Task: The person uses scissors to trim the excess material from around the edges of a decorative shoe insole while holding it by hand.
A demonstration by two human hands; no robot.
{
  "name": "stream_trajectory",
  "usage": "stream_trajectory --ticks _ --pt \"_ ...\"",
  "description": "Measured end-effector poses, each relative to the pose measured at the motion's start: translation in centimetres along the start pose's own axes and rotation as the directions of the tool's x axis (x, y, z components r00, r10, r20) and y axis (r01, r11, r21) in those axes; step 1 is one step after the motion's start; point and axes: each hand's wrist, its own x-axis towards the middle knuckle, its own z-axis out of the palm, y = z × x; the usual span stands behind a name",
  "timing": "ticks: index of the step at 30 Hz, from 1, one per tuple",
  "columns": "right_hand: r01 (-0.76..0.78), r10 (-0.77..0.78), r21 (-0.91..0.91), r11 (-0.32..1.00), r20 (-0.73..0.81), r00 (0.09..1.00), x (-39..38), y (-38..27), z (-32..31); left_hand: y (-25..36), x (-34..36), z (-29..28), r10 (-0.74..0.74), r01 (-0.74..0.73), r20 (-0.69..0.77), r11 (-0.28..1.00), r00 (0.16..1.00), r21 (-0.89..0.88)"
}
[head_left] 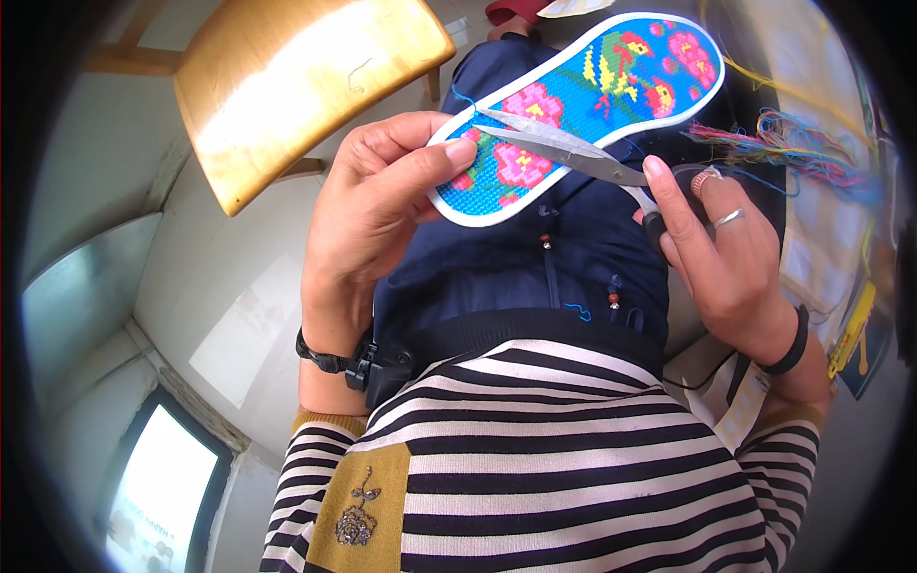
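My left hand (387,181) grips the near end of an embroidered insole (592,115), thumb on top and the other fingers mostly hidden beneath. The insole is blue with a white rim and carries pink flowers and a green, yellow and red pattern. In my right hand (718,234) is a pair of scissors (573,158), their dark handles around my fingers. The blades are parted and lie over the insole, tips close to its left rim. Beside those tips a short blue thread (465,98) sticks up from the edge. A ridged ring or thimble sits on one right finger.
A wooden stool (277,86) stands at the far left with a bit of thread on its seat. Bundled coloured threads (764,148) lie at the right. A loose blue snippet (578,311) rests on my dark trousers (458,277).
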Motion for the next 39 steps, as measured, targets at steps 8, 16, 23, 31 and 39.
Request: stream_trajectory --ticks 8,16,23,31,39 --pt "-0.174 0.165 0.234 0.957 0.057 0.985 -0.1 -0.2 0.0 0.0 0.0 0.0 0.029 -0.029 -0.006 0.999 1.0 -0.042" --pt "-0.253 0.243 0.233 0.939 0.072 0.967 -0.5 -1.0 -0.7 -0.8 -0.2 0.2 0.052 -0.053 -0.014 0.997 0.999 -0.056" --pt "-0.437 0.475 0.434 0.788 0.023 0.88 0.9 -1.3 1.4 -1.7 0.2 0.5 0.087 -0.087 -0.067 0.996 0.994 0.015" --pt "-0.139 0.809 0.99 0.009 0.075 0.583 5.6 -2.4 10.1 -5.3 0.9 -2.0 -0.009 0.029 -0.161 0.992 0.987 0.121" --pt "-0.357 0.585 0.9 -0.249 0.434 0.686 7.3 -4.3 19.1 -7.6 1.7 -5.5 0.111 0.04 -0.31 0.896 0.944 0.441"
